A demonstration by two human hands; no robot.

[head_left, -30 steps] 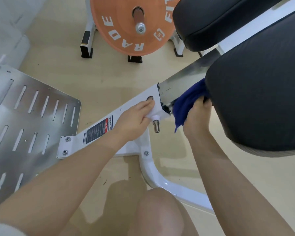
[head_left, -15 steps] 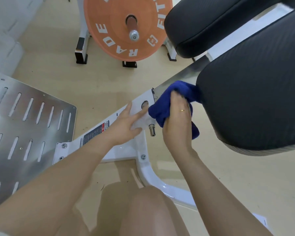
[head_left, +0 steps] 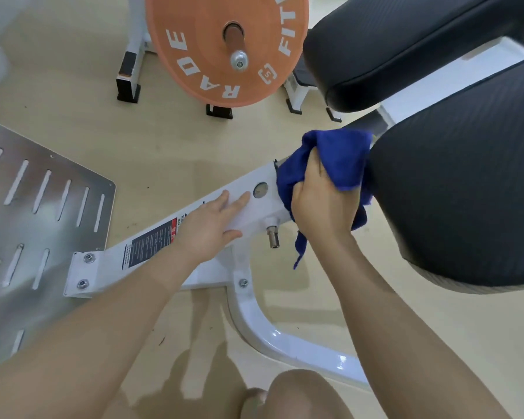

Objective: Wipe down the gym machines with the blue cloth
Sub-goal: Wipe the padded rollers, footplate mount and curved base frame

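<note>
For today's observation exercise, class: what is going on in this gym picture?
A person is wiping a gym machine. The right hand grips a bunched blue cloth against the end of the white frame beam, right beside the black seat pad. The left hand rests flat, fingers straight, on the same beam near its warning label. An orange weight plate stands behind, and a slotted metal footplate lies to the left.

Left hand [head_left: 208, 228] flat, right hand [head_left: 321, 207] clenched
</note>
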